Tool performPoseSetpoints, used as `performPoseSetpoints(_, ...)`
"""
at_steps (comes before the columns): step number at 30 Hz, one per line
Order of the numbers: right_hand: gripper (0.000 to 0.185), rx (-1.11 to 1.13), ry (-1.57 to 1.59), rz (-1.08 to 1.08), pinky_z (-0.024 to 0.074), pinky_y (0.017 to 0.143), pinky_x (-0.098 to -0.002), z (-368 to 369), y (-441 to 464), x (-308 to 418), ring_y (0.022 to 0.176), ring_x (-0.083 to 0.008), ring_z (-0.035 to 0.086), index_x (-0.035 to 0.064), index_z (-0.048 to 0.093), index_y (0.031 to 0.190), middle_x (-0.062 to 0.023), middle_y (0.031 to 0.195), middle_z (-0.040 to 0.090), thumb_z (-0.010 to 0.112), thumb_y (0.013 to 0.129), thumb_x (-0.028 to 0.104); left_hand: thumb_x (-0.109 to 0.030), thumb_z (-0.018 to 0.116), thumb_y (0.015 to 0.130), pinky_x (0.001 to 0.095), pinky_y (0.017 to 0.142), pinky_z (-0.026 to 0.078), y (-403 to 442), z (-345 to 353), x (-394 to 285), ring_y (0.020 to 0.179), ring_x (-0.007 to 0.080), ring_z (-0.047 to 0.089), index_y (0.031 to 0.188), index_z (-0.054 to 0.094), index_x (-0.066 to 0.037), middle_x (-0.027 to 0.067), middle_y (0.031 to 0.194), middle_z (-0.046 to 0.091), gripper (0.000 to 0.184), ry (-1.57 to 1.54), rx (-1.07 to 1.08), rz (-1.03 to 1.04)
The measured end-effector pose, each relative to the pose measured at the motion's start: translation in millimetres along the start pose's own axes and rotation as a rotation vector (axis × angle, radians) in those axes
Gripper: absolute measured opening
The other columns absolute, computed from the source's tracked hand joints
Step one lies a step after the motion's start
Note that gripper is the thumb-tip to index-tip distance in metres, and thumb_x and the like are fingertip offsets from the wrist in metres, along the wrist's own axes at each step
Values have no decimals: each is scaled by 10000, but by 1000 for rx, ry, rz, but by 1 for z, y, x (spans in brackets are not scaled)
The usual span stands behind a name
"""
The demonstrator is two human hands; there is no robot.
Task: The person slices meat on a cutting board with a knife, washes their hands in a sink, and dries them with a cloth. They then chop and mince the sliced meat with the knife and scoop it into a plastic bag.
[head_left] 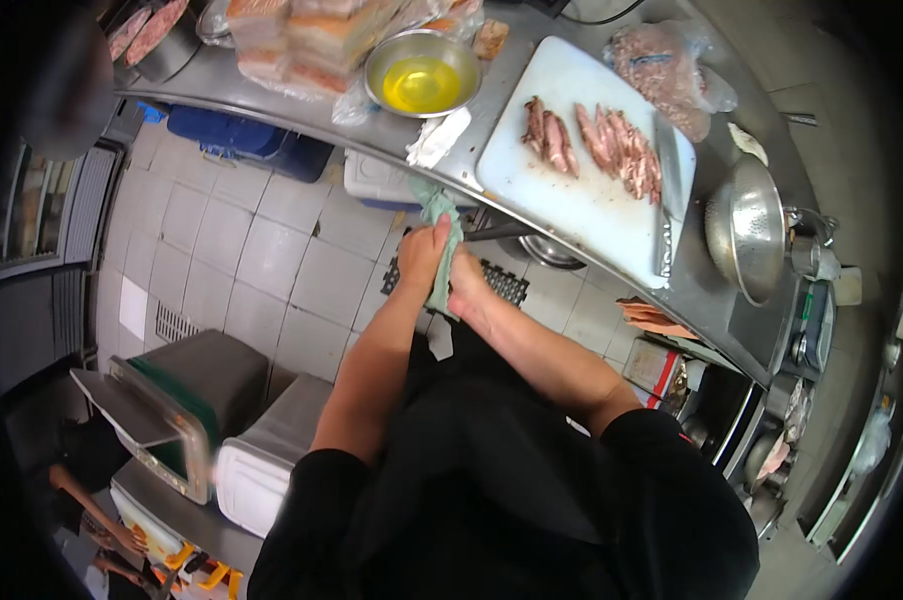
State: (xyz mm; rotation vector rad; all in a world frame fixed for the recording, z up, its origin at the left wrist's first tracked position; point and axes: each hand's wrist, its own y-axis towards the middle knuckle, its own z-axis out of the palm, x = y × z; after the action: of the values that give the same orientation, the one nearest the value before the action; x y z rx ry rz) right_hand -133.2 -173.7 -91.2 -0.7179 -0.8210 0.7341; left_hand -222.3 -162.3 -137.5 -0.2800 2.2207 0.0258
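Note:
My left hand [423, 254] and my right hand [465, 282] are both closed on a green cloth [439, 208], held between them in front of my body, just off the steel counter's edge. Beyond them on the counter lies a crumpled white cloth [438, 137], beside a metal bowl [376, 82] with yellow liquid. To the right, a white cutting board [531, 190] bears sliced meat [621, 150] in two groups, with a knife [668, 190] along its right side.
Wrapped bread [311, 45], a bag of meat [661, 70] and a colander [746, 230] stand on the counter [281, 112]. Grey bins [211, 370] are at the lower left. Another person's arm [96, 510] shows at the bottom left. A pan [551, 252] sits below the counter.

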Motion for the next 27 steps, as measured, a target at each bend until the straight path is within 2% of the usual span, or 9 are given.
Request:
performPoseSetpoints(3, 598, -32, -133, -65, 565, 916, -423, 2, -30, 0, 1187, -254, 634, -27, 523, 1427, -186, 1307, 640, 530, 1063, 447, -592, 281, 1065, 567, 784, 493, -3, 7, 7, 823, 499, 665, 771, 722, 17, 295, 823, 688, 807, -69, 12, -137)
performPoseSetpoints(5, 568, 217, -380, -281, 585, 908, -433, -26, -32, -14, 1310, -249, 537, 9, 459, 1498, -180, 1434, 557, 566, 1060, 354, -574, 275, 1067, 574, 819, 497, 0, -5, 7, 855, 504, 668, 803, 736, 28, 309, 859, 695, 803, -15, -19, -158)
performPoseSetpoints(7, 562, 271, -385, -129, 606, 901, -439, -14, -102, 8, 1373, -261, 460, 44, 412, 1537, -165, 1531, 465, 596, 1044, 242, -559, 271, 1072, 580, 832, 495, 6, -19, 19, 860, 511, 667, 811, 739, 32, 317, 856, 693, 798, 31, -67, -108)
performPoseSetpoints(9, 512, 320, -527, -294, 607, 905, -413, -25, -142, 27, 1199, -238, 624, 66, 438, 1521, -148, 1489, 522, 582, 1036, 144, -540, 257, 1079, 581, 849, 496, 12, -38, 26, 875, 519, 665, 827, 738, 44, 321, 871, 695, 797, 107, -87, -120)
performPoseSetpoints(13, 351, -28, -962, -866, 553, 911, -309, -86, -181, 97, 1032, -153, 681, 65, 619, 1359, -60, 1197, 723, 584, 1011, 94, -534, 274, 1079, 583, 851, 498, 24, -44, 29, 881, 529, 662, 837, 737, 56, 330, 875, 691, 788, 160, -18, -51)
performPoseSetpoints(17, 369, -655, -1176, -1108, 547, 899, -367, -143, -210, 184, 1041, -257, 688, 75, 644, 1326, -138, 1222, 700, 656, 972, 178, -544, 302, 1079, 586, 827, 505, 14, -46, 22, 877, 524, 666, 809, 729, 57, 328, 878, 696, 784, 199, -30, -22)
performPoseSetpoints(23, 513, -1181, -1554, -1050, 502, 956, -486, -205, -177, 255, 1133, -346, 631, 49, 652, 1248, -175, 1137, 664, 775, 863, 366, -546, 407, 1061, 572, 829, 508, 2, -36, 33, 906, 501, 668, 921, 714, 48, 312, 940, 701, 684, 322, 34, -86)
performPoseSetpoints(25, 527, -1158, -1587, -934, 515, 937, -468, -204, -175, 272, 1114, -343, 643, 43, 659, 1195, -178, 1123, 665, 796, 841, 408, -530, 457, 1056, 558, 861, 503, -12, -36, 31, 971, 493, 662, 1013, 701, 52, 318, 1032, 700, 632, 385, 114, -168)
performPoseSetpoints(27, 490, -955, -1569, -844, 525, 924, -454, -202, -169, 284, 1091, -353, 654, 54, 659, 1148, -177, 1131, 666, 791, 846, 417, -436, 623, 1004, 507, 940, 506, -31, -36, 31, 1101, 454, 638, 1151, 661, 54, 289, 1217, 666, 513, 332, 267, 68)
